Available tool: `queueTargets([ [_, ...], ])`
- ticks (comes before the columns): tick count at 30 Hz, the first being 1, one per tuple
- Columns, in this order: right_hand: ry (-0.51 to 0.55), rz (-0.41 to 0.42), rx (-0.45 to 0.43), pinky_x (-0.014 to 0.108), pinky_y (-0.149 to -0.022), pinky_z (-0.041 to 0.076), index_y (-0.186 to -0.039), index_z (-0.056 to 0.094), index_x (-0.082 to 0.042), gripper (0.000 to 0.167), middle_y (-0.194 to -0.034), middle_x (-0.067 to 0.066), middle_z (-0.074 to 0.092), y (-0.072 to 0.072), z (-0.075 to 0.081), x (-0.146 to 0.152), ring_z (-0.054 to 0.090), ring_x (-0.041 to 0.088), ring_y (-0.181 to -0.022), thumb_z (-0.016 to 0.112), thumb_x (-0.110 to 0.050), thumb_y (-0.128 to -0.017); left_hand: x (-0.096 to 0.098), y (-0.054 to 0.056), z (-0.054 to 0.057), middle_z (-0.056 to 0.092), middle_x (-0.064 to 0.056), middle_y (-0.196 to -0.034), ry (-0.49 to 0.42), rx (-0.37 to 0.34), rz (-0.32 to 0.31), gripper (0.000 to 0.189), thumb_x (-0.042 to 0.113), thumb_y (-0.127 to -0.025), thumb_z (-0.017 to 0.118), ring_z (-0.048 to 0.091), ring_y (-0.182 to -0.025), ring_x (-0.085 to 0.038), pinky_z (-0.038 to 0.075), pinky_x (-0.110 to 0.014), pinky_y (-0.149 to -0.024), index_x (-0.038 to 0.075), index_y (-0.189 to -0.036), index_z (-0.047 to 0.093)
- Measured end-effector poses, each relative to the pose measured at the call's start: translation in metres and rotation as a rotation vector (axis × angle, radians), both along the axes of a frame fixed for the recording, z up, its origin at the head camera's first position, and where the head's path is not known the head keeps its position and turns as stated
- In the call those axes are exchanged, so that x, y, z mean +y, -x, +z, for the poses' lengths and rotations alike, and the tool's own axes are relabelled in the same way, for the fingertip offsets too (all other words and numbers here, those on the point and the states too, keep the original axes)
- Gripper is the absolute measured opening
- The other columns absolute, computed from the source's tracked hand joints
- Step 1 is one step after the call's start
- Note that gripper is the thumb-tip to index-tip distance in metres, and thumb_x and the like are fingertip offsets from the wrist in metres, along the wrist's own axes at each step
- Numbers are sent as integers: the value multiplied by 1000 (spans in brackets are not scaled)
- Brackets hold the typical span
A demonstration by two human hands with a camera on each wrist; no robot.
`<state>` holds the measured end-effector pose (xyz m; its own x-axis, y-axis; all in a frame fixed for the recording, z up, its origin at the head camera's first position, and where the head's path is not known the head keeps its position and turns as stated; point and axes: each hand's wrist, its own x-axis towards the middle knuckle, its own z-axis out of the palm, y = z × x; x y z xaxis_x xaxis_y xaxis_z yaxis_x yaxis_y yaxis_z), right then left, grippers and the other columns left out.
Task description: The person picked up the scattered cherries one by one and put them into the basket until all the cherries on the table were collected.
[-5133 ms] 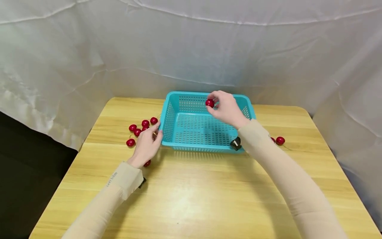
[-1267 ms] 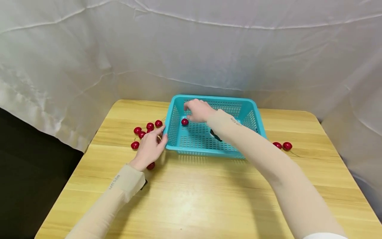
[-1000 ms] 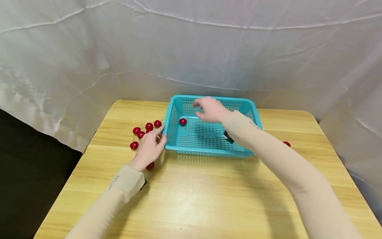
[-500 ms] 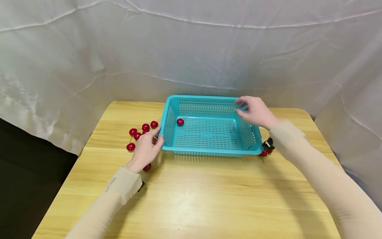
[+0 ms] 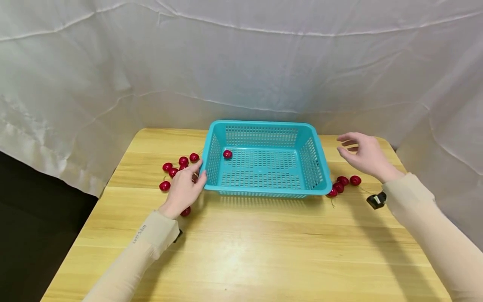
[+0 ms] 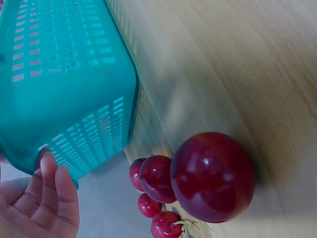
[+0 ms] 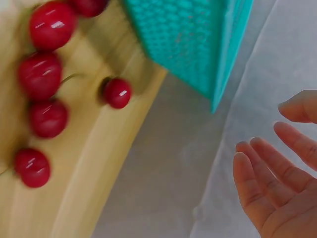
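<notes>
A turquoise plastic basket (image 5: 264,192) with slotted walls stands at the back of the table. One red cherry (image 5: 227,154) lies inside it at the left. My left hand (image 5: 185,183) grips the basket's left rim; in the left wrist view its fingers (image 6: 63,198) curl under the rim against the side wall. Around that hand lie several cherries (image 5: 164,186), partly hidden by it. My right hand (image 5: 364,155) is in the air right of the basket, fingers loosely bent and holding nothing. Below it, several more cherries (image 5: 342,180) lie by the basket's right wall.
The wooden table (image 5: 241,247) runs in front of the basket to the lower edge of the view. A pale cloth curtain (image 5: 256,63) hangs behind the table and along its sides. Something black (image 5: 34,226) fills the lower left.
A cherry held by the right hand five seconds ago now lies in the basket's left part. The right hand has withdrawn rightward, past the basket, uncovering the right-hand cherries. The left hand stays at the rim.
</notes>
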<state>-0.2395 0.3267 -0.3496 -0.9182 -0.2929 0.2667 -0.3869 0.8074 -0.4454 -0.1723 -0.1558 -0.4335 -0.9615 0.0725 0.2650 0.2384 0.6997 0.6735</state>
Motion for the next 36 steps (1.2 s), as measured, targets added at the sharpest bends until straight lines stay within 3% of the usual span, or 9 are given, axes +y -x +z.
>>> queueTargets([
  [6, -31, -29, -17, 61, -88, 54, -124, 62, 5, 32, -124, 30, 64, -12, -13, 28, 67, 50, -104, 63, -10, -96, 3, 2, 0, 72, -12, -92, -2, 8, 5, 49, 22, -100, 57, 55, -63, -16, 41, -23, -48, 0, -144, 53],
  [16, -146, -49, -66, 66, -85, 53, -130, 58, 8, 41, -130, 37, 55, -18, -46, 56, 59, 58, -108, 64, -8, -92, 3, 2, 1, 72, -11, -90, -2, -2, -4, 50, 22, -100, 57, 54, -62, -15, 40, -24, -46, 1, -145, 52],
  [23, -288, -24, -192, 71, -96, 44, -138, 49, 11, 59, -136, 42, 48, -14, -67, 64, 51, 60, -116, 71, -8, -86, 0, 0, 1, 73, -13, -93, 1, -6, 6, 50, 22, -100, 57, 55, -63, -16, 40, -24, -46, 0, -145, 52],
  [26, -297, -13, -250, 70, -95, 44, -140, 47, 10, 63, -139, 43, 44, -15, -72, 65, 58, 54, -102, 71, -8, -85, 0, 0, 1, 73, -14, -95, 3, 1, 7, 50, 23, -100, 57, 54, -62, -16, 40, -24, -46, 0, -145, 52],
  [30, -288, -10, -274, 62, -86, 48, -140, 47, 10, 63, -139, 44, 43, -17, -75, 65, 59, 35, -81, 71, -6, -84, 0, 1, 1, 74, -13, -99, 8, 4, 0, 51, 23, -100, 56, 52, -60, -15, 39, -24, -46, 0, -145, 51],
  [33, -286, -4, -275, 60, -83, 49, -139, 48, 10, 62, -138, 45, 43, -17, -77, 65, 60, 32, -81, 71, -5, -84, 0, 2, 1, 74, -13, -99, 7, 3, 1, 51, 23, -100, 57, 52, -60, -15, 38, -24, -46, 1, -145, 52],
  [36, -288, 0, -275, 62, -84, 50, -138, 49, 11, 61, -138, 45, 43, -17, -79, 67, 62, 42, -93, 71, -5, -84, 0, 1, 1, 74, -13, -97, 4, 4, 3, 50, 23, -100, 57, 52, -60, -15, 38, -24, -46, 1, -145, 52],
])
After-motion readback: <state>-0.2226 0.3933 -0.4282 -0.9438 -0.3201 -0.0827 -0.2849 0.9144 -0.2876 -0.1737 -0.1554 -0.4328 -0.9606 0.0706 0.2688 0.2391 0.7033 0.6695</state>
